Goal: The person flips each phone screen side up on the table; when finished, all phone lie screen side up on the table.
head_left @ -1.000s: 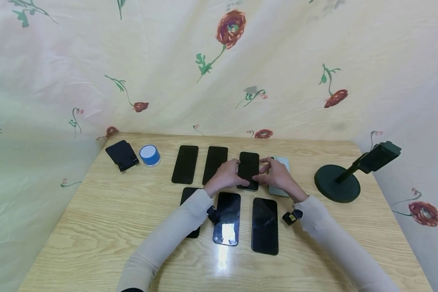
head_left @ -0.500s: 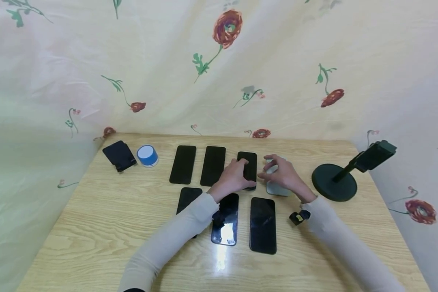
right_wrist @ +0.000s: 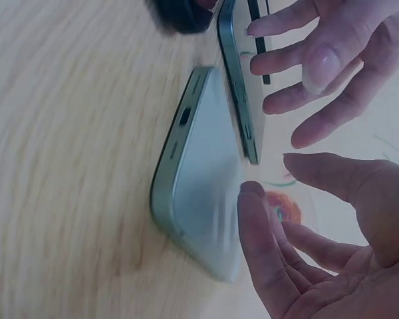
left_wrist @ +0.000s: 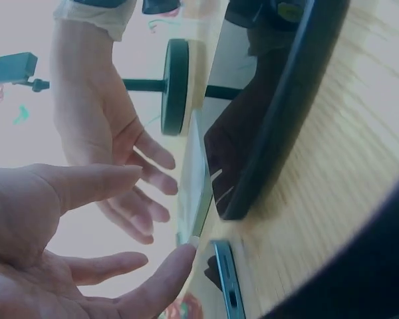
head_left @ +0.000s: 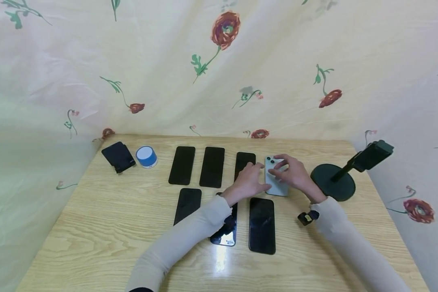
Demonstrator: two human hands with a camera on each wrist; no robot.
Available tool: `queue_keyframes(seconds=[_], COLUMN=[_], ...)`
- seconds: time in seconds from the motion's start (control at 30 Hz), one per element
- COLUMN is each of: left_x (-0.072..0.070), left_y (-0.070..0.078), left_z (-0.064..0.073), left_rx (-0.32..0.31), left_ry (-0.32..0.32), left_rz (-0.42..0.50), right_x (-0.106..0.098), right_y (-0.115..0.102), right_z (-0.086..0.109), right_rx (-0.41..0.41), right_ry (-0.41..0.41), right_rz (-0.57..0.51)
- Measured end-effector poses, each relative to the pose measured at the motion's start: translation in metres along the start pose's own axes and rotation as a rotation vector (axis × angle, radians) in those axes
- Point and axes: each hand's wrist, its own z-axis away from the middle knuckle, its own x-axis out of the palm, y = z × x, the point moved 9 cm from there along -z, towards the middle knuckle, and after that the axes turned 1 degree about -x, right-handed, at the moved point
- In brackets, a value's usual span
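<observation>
A light blue phone (head_left: 276, 185) lies face down, its camera lenses toward the wall. Over its right side hovers my right hand (head_left: 293, 174), fingers loosely bent with nothing between them; in the right wrist view its index fingertip is right by the phone's edge (right_wrist: 213, 179). My left hand (head_left: 246, 183) reaches in from the left, thumb and fingers spread, across a black phone (head_left: 245, 157) that it partly covers. The left wrist view shows both hands, left (left_wrist: 80, 246) and right (left_wrist: 90, 113), facing each other above the pale phone (left_wrist: 196, 183), holding nothing.
Black phones stand in two rows, with two (head_left: 181, 165) (head_left: 212, 167) at back left and three in front, the rightmost phone (head_left: 262, 226) fully visible. A blue-white cylinder (head_left: 146, 157) and a black folded stand (head_left: 118, 157) sit far left; a dark green stand (head_left: 333, 182) is right.
Both hands have shifted right, from around the third black phone in the back row toward the light blue one. The left now reaches its edge, and the right has uncovered its camera end.
</observation>
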Motion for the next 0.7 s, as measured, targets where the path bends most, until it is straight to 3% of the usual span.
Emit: queue_keyframes(seconds=[0.2, 0.7], left_x=[0.009, 0.033], left_y=[0.012, 0.028], left_z=[-0.004, -0.018], left_rx=[0.001, -0.069], left_ry=[-0.001, 0.007], left_rz=[-0.013, -0.224], right_x=[-0.009, -0.027], right_y=[0.008, 0.032], right_z=[0.001, -0.008], right_rx=[0.018, 0.111], right_ry=[0.02, 0.052], right_rz=[0.003, 0.022])
